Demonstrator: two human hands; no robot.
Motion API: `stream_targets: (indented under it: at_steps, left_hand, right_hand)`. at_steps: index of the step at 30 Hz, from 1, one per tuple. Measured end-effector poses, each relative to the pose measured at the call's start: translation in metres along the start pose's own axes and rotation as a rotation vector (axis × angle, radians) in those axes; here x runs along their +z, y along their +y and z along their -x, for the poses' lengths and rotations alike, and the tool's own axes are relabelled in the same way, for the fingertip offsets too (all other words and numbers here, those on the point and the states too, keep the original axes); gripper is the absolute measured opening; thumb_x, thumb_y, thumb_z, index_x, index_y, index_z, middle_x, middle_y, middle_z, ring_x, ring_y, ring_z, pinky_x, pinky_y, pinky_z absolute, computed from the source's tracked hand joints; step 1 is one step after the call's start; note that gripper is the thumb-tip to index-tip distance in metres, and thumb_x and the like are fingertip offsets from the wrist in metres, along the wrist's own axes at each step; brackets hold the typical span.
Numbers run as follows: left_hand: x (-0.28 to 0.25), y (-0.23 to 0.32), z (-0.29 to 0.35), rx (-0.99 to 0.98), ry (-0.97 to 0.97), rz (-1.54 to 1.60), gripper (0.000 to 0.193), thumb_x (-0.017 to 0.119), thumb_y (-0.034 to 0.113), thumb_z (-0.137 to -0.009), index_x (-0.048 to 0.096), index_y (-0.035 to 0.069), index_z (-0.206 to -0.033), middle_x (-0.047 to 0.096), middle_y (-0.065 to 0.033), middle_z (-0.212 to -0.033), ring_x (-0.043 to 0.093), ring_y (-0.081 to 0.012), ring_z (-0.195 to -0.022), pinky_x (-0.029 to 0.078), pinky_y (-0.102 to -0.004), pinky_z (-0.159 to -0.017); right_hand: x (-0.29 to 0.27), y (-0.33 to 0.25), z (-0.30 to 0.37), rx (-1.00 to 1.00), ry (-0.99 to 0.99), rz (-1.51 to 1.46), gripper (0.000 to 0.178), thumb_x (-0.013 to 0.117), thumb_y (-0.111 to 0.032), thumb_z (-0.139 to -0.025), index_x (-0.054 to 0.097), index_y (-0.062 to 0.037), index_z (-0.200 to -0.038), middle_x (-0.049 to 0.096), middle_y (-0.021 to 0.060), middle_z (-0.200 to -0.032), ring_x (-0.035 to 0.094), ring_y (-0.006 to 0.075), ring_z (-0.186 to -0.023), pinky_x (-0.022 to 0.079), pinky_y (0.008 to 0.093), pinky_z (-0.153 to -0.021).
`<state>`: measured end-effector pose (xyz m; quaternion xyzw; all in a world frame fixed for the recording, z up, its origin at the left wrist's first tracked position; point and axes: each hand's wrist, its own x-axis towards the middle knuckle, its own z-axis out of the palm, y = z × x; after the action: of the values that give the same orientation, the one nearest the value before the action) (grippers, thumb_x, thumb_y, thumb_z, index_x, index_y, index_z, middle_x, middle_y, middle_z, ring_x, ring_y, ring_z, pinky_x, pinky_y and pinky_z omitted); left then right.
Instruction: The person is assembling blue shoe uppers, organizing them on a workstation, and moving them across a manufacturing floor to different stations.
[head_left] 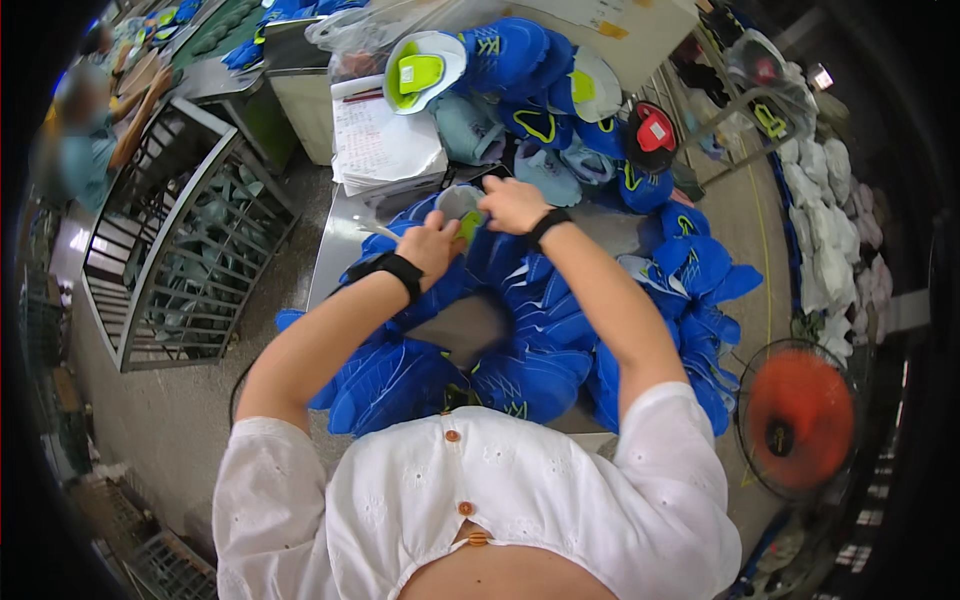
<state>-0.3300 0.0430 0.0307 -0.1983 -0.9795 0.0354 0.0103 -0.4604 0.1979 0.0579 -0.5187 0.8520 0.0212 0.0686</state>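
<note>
Both arms reach forward over a ring of blue shoe uppers [530, 375] on a grey metal table. Between my hands is one upper [458, 203] with a whitish lining and a lime-green patch inside. My left hand [430, 248] is closed on its near left edge, and a thin white stick-like thing [378, 230] pokes out beside the fingers. On the other side, my right hand [515, 205] grips the upper's right edge with bent fingers. The fingertips and the lower part of this upper are partly hidden.
A stack of written papers [385, 145] lies beyond my hands, beside pale blue shoe pieces [470, 130] and more blue uppers [505, 55]. A barred metal cart [185, 235] stands left, an orange fan [800, 420] right. Another person [90, 150] works at far left.
</note>
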Motion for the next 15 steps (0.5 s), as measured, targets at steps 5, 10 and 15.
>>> stream_targets:
  at_steps: [5,10,15]
  left_hand:
    - [-0.032,-0.069,0.082,-0.249,-0.008,-0.068,0.02,0.061,0.016,-0.069,0.061,0.014,-0.089,0.052,-0.0033,-0.096,0.047,-0.0221,-0.097,0.05,-0.0302,-0.065]
    - [-0.017,-0.106,0.11,-0.268,0.029,-0.337,0.018,0.054,0.016,-0.072,0.059,0.008,-0.086,0.052,-0.0036,-0.094,0.045,-0.0188,-0.093,0.048,-0.0243,-0.058]
    - [-0.055,-0.033,0.042,0.002,0.439,-0.354,0.014,0.052,0.017,-0.07,0.06,0.007,-0.074,0.049,-0.0028,-0.087,0.045,-0.0174,-0.092,0.045,-0.0239,-0.052]
  right_hand:
    - [-0.021,0.1,0.113,-0.102,0.092,-0.351,0.012,0.053,0.003,-0.062,0.056,-0.0053,-0.07,0.052,0.0134,-0.076,0.054,0.0321,-0.079,0.043,0.0398,-0.065]
    - [-0.018,0.061,0.144,0.039,0.091,-0.014,0.011,0.054,-0.002,-0.064,0.06,-0.0116,-0.066,0.056,0.0066,-0.086,0.048,0.0312,-0.098,0.037,0.0399,-0.084]
    - [-0.012,-0.027,0.103,-0.149,-0.107,0.308,0.012,0.056,-0.015,-0.067,0.061,-0.0091,-0.076,0.062,0.0071,-0.075,0.057,0.0227,-0.087,0.04,0.0348,-0.08]
